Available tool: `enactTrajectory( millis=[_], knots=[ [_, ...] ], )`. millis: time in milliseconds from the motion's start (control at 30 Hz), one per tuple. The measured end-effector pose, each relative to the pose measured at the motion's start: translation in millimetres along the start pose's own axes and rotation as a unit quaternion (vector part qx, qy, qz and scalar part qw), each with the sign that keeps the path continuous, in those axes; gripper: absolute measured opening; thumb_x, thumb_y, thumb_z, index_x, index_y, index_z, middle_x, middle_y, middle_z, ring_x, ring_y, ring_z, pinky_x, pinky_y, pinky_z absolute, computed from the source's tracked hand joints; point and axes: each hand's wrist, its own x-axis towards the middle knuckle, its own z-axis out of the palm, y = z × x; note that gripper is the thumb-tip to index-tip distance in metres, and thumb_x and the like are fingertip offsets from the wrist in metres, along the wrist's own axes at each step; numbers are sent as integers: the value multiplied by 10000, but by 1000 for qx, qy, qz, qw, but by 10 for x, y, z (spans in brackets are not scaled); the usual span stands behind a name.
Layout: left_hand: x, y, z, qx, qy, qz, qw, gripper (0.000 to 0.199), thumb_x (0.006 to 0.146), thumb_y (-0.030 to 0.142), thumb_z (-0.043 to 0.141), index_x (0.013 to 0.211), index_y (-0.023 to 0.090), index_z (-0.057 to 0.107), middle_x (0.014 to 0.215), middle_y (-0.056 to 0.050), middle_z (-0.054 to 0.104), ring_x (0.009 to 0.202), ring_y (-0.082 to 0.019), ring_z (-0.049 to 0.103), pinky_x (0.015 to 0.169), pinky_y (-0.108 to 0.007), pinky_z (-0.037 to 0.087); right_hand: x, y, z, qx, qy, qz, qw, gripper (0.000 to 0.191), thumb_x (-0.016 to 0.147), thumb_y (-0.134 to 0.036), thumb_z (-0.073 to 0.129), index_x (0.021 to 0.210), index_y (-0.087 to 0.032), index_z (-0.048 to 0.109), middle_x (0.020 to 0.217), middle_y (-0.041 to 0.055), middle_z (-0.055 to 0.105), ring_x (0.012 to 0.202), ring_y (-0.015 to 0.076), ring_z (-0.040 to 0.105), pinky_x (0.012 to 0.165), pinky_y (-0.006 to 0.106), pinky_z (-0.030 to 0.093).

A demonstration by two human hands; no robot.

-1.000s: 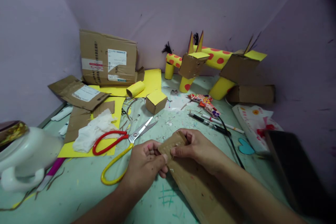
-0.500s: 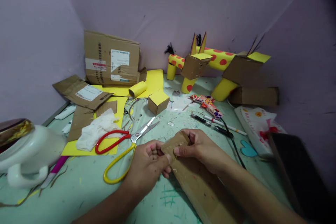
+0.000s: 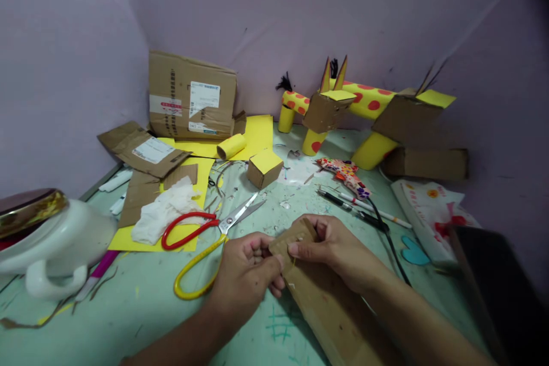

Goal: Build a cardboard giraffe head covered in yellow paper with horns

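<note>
A long brown cardboard piece (image 3: 330, 309) slants from the table's front edge up to both hands. My left hand (image 3: 249, 274) pinches its far left corner between thumb and fingers. With the thumb on top, my right hand (image 3: 334, 246) grips the far end from the right. Open scissors (image 3: 225, 226), with one red and one yellow handle, lie just left of my left hand. Beyond the hands sits a small cardboard block (image 3: 265, 170) with a yellow top.
Spotted yellow animal figures (image 3: 328, 111) stand at the back. A cardboard box (image 3: 193, 97) leans on the wall. At left are a white cup (image 3: 81, 240) and crumpled tissue (image 3: 167, 211); at right, pens (image 3: 343, 203), a glue gun (image 3: 345, 174) and a dark object (image 3: 493, 291).
The whole view has shifted slightly, so things appear a little further right. Both hands keep their hold on the cardboard with hardly any movement.
</note>
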Motion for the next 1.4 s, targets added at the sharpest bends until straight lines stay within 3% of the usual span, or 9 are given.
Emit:
enactTrajectory(
  millis=[1400],
  knots=[
    [27, -51, 6, -17, 6, -12, 1000, 135, 536, 268, 611, 545, 152, 542, 335, 27, 530, 300, -72, 434, 347, -182, 344, -11, -57, 12, -27, -12, 5, 1000, 260, 564, -312, 711, 703, -155, 558, 647, 35, 641, 564, 155, 572, 527, 267, 435]
  ],
)
